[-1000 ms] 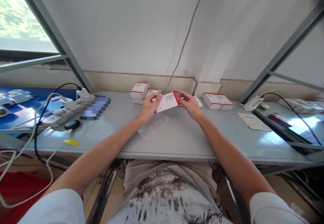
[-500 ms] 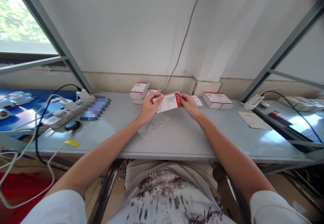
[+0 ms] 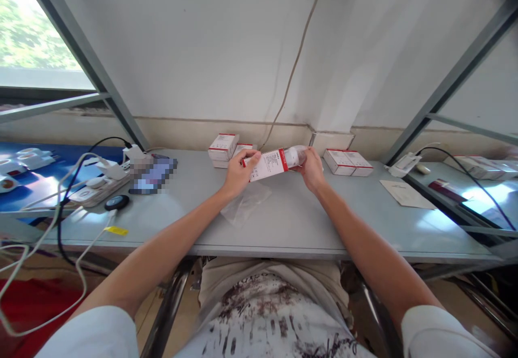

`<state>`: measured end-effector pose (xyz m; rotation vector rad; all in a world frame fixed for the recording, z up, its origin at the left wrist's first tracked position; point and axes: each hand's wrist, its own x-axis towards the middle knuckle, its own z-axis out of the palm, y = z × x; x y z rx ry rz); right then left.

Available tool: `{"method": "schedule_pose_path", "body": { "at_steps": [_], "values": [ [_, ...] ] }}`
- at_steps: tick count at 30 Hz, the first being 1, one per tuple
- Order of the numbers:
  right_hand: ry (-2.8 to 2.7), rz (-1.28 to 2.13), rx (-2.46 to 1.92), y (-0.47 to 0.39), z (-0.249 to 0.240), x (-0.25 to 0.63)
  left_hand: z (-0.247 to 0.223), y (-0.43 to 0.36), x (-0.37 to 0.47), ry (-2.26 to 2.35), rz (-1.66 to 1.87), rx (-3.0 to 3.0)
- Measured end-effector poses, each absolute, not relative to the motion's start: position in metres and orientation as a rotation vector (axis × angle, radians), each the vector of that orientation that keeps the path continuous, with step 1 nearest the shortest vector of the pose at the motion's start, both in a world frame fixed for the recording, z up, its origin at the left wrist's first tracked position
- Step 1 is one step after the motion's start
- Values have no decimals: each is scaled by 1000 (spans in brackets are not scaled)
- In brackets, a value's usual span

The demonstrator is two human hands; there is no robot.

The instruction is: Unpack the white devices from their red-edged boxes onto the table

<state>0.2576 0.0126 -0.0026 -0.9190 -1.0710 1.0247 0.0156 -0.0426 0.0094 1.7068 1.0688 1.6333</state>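
My left hand [image 3: 239, 173] is closed round the left end of a white box with red edges [image 3: 267, 165], held above the table. From the box's right end a white item in clear plastic [image 3: 292, 156] sticks out partway. The fingers of my right hand [image 3: 311, 168] are closed on the plastic at its right side. Below my left hand, a clear plastic bag [image 3: 245, 205] lies flat on the grey table [image 3: 291, 228].
Small boxes [image 3: 223, 146] are stacked behind my left hand, and two more [image 3: 348, 162] stand at the right. Leftward lie a phone [image 3: 154, 174], a power strip [image 3: 99, 189], a black puck [image 3: 116, 202] and cables. A paper [image 3: 407, 193] lies at the right.
My right hand has moved slightly right, and the white item in clear plastic now shows outside the box's right end. My left hand still holds the box in about the same place.
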Motion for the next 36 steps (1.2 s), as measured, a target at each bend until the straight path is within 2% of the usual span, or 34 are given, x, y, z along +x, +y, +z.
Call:
{"method": "schedule_pose_path", "body": {
  "at_steps": [3, 7, 12, 17, 21, 26, 32, 36],
  "values": [
    [-1172, 1049, -846, 3, 3, 251, 6, -37, 14, 1113, 1651, 1670],
    [-1342, 938, -954, -6, 4, 245, 0, -29, 13, 1131, 1608, 1623],
    [-1141, 914, -998, 1, 3, 250, -7, -33, 14, 954, 1503, 1830],
    [-947, 909, -987, 8, 4, 257, -8, -47, 11, 802, 1248, 2203],
    [-815, 847, -997, 10, 5, 263, -2, -52, 10, 904, 1247, 2430],
    [-619, 703, -997, 13, 7, 272, 3, -41, 1, 1057, 1419, 2716],
    [-616, 681, -1026, 12, 8, 272, 5, -19, -22, 1679, 1525, 2660],
    [-673, 707, -1016, 10, 6, 266, 5, -8, -34, 1871, 1465, 2634]
  ]
}}
